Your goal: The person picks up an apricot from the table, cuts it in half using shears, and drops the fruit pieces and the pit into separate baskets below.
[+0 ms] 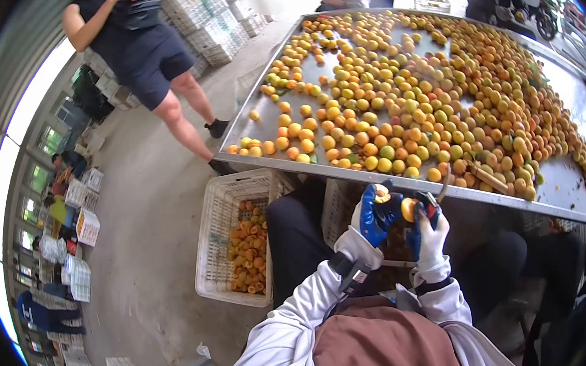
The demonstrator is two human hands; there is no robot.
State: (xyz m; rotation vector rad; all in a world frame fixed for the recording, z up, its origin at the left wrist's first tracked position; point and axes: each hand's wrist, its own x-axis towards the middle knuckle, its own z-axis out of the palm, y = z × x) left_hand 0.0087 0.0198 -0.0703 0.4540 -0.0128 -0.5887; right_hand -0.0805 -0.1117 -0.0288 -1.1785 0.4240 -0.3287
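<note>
White crate [219, 211], part-filled with orange fruit, sits on the floor left of the left hand. Left hand [374, 219], gloved, fingers closed on one apricot [381, 193]. Right hand [430, 232], gloved, just beside it, clamped on a second apricot [408, 209]. Beyond both hands, a metal worktop [564, 181] strewn with fruit.

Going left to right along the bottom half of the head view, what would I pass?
White crate → left hand gripping an orange fruit → right hand gripping a second fruit.
</note>
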